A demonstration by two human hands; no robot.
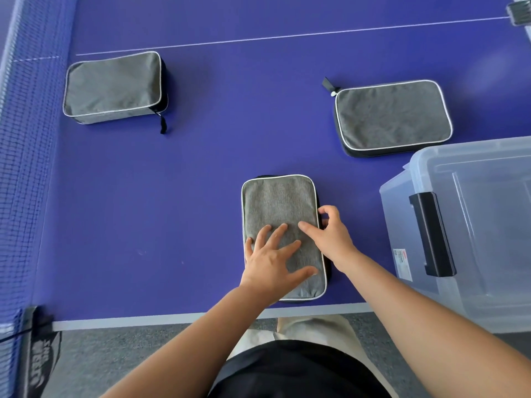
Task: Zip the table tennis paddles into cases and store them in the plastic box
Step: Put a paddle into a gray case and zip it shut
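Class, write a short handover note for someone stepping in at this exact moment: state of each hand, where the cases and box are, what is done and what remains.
Left hand: flat, fingers spread, pressing the near grey case.
Right hand: thumb on top of that case, fingers curled at its right edge, apparently at the zipper; the pull is hidden.
Far-left case and far-right case lie on the table tennis table.
Plastic box: at the right, lid on.
Done: no case boxed.
Left: finish zipping, open the box, store all three.
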